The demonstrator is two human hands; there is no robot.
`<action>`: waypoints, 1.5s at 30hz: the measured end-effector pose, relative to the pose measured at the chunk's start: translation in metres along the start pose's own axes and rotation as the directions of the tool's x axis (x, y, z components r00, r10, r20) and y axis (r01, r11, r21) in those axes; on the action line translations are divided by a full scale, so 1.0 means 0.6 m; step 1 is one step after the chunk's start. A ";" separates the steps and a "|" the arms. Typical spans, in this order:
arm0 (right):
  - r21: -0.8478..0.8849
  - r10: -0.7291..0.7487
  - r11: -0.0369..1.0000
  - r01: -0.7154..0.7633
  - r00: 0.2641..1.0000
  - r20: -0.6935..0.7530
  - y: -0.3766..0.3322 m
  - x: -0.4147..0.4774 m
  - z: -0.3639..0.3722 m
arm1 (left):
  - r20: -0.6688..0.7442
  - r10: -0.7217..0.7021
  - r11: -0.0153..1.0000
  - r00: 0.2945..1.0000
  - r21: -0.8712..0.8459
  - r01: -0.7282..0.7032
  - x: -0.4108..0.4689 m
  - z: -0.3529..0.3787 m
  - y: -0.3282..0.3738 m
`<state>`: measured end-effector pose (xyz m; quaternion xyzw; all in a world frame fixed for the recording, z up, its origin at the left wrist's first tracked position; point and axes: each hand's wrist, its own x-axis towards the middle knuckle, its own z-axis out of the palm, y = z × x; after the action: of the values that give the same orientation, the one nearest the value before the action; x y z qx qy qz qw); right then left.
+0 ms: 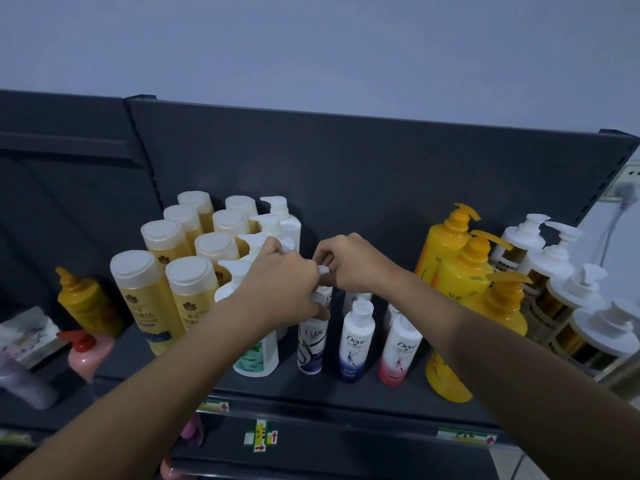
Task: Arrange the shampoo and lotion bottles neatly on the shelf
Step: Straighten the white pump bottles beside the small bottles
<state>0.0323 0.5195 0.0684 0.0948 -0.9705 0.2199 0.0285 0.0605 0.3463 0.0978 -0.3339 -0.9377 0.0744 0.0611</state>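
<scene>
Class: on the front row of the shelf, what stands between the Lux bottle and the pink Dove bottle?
One blue Dove bottle, upright between the Lux bottle and pink Dove bottle; head view shows it.

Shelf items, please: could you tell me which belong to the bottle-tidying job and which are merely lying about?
Job:
- Lux bottle
- Dove bottles
- amber capped bottles
- yellow pump bottles
- left hand, right hand

Lying about:
- price tags
- wall socket

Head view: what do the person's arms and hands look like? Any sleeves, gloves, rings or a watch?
Both forearms are bare as far as the frame shows, with no sleeves in view. The left hand and the right hand wear no gloves. No watch, bracelet or band shows on either wrist, and no rings or markings can be made out on the visible fingers, though some fingers are hidden from view.
</scene>
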 end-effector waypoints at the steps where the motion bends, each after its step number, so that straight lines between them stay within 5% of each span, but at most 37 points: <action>1: -0.004 -0.002 1.000 0.002 1.000 0.013 0.000 -0.001 -0.002 | 0.001 -0.005 1.000 1.000 -0.009 0.005 -0.003 -0.001 0.000; 11: 0.050 -0.109 0.992 0.112 0.993 -0.046 -0.067 -0.012 -0.061 | -0.155 -0.132 0.977 0.979 -0.185 0.102 -0.070 -0.039 -0.078; 17: 0.089 -0.138 0.986 0.141 0.990 -0.043 -0.133 0.001 -0.051 | -0.194 -0.092 0.975 0.977 -0.217 0.049 -0.096 -0.043 -0.132; 22: 0.004 -0.057 0.998 0.057 0.998 0.034 -0.150 0.046 -0.029 | -0.189 -0.015 0.985 0.982 -0.174 -0.018 -0.093 -0.027 -0.163; 30: 0.063 0.069 0.996 -0.064 0.995 -0.077 -0.160 0.060 0.015 | -0.230 0.037 0.974 0.972 -0.211 -0.087 -0.085 0.003 -0.176; 34: 0.068 0.107 0.993 -0.099 0.988 -0.114 -0.155 0.067 0.020 | -0.198 0.001 0.931 0.980 -0.359 -0.073 -0.070 0.015 -0.179; 45: -0.052 0.137 0.988 -0.143 0.985 -0.103 -0.166 0.080 0.009 | -0.189 -0.019 0.923 0.982 -0.380 -0.056 -0.059 0.023 -0.176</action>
<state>0.0050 0.4206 0.1104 0.0146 -0.9782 0.1968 0.0638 0.0201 0.2417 0.1009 -0.3538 -0.9208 -0.1419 0.0827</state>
